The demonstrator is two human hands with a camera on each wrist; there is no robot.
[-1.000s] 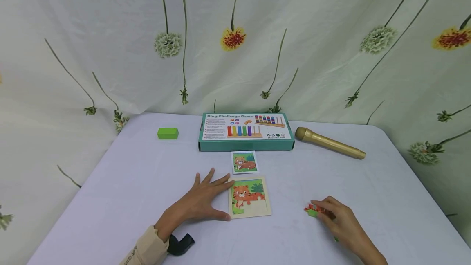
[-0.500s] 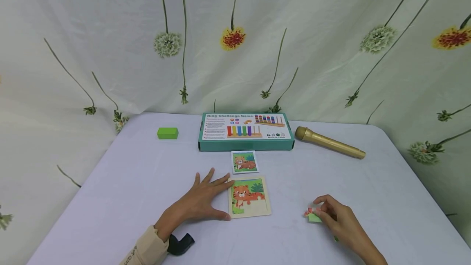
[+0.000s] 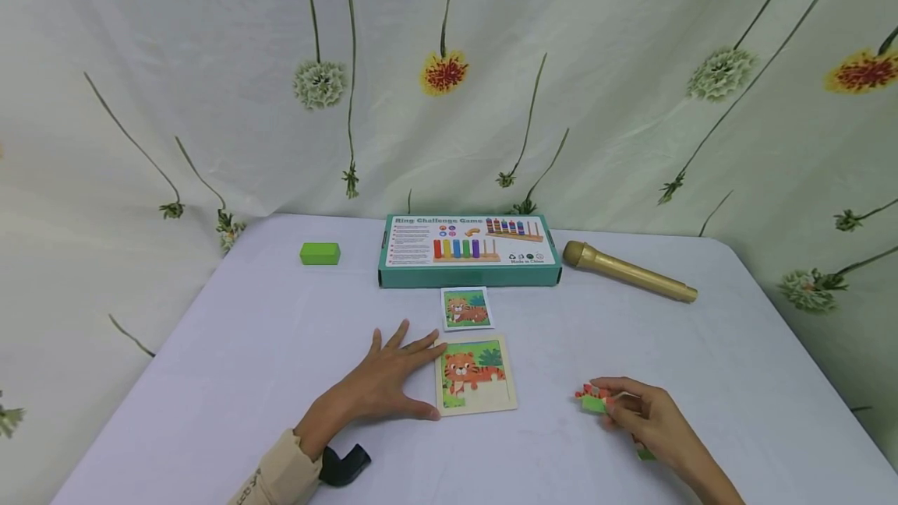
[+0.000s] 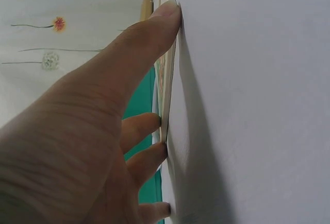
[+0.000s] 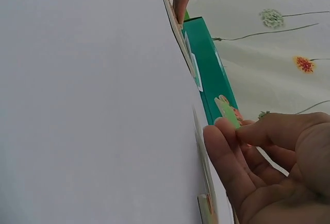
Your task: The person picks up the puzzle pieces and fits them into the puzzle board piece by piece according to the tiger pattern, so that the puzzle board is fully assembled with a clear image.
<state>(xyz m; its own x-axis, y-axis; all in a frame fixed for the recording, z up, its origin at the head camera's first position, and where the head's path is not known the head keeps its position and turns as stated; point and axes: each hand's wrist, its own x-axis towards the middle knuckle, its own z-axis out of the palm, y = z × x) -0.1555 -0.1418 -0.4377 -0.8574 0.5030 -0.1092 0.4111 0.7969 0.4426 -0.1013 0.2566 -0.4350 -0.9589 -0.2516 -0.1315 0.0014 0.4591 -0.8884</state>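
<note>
A square wooden tiger puzzle board [image 3: 479,408] lies mid-table, its lower right part bare wood. My left hand [image 3: 393,380] rests at the board's left side, fingers spread; the thumb touches the lower left corner and fingertips the upper left edge. In the left wrist view the thumb [image 4: 162,20] lies against the board's edge. To the right, my right hand [image 3: 648,415] pinches a green-and-orange puzzle piece [image 3: 594,404] between thumb and fingers, just above the cloth; the right wrist view shows this puzzle piece [image 5: 228,113] tilted. Another green piece [image 3: 645,454] lies partly hidden beneath that hand.
Behind the board lie a tiger picture card [image 3: 466,309] and a teal game box [image 3: 470,277]. A green block [image 3: 319,254] sits back left, a gold toy microphone [image 3: 631,273] back right. A black curved object [image 3: 345,466] is beside the left sleeve.
My right hand has shifted its fingers on the puzzle piece, which has turned and moved slightly left. More of the green piece beneath shows. My left hand and the board have stayed still.
</note>
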